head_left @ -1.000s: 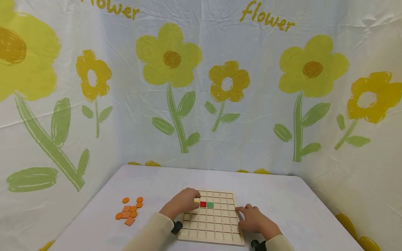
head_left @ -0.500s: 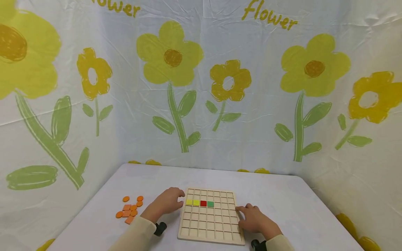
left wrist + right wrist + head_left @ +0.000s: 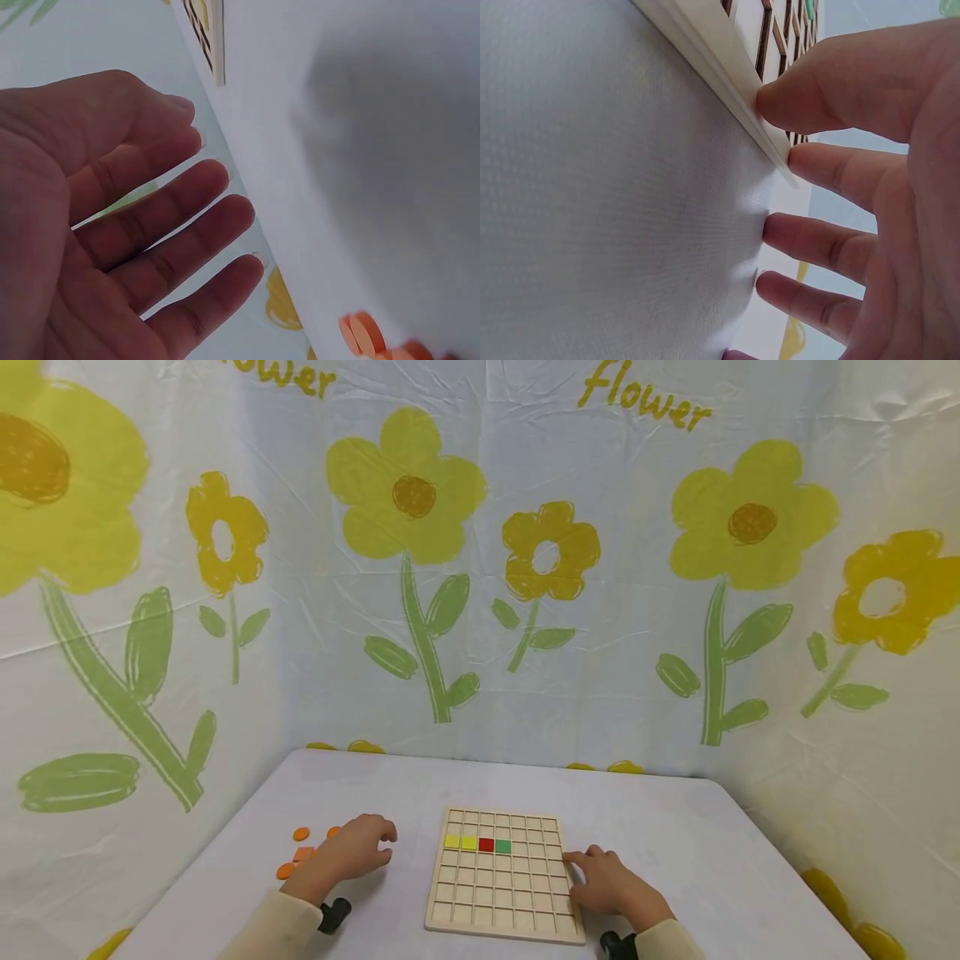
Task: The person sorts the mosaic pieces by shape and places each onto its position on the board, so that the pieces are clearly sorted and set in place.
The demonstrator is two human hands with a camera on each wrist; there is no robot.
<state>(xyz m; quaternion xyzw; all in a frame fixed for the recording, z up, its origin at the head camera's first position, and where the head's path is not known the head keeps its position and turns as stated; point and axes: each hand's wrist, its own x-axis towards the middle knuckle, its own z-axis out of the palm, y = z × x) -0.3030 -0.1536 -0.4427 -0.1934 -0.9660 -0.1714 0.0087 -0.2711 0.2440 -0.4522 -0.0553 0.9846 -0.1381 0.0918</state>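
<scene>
At a white table (image 3: 408,789), a person's right hand (image 3: 611,887), fingers loosely extended, touches the right edge of a wooden grid board (image 3: 504,897) with thumb and forefinger. The left hand (image 3: 348,852), relaxed and gripping nothing, hovers beside orange discs (image 3: 301,834). Farther up the board, two yellow tiles (image 3: 452,842), a red tile (image 3: 486,845) and a green tile (image 3: 503,847) share one row; beyond hangs flower-printed cloth (image 3: 476,627).
</scene>
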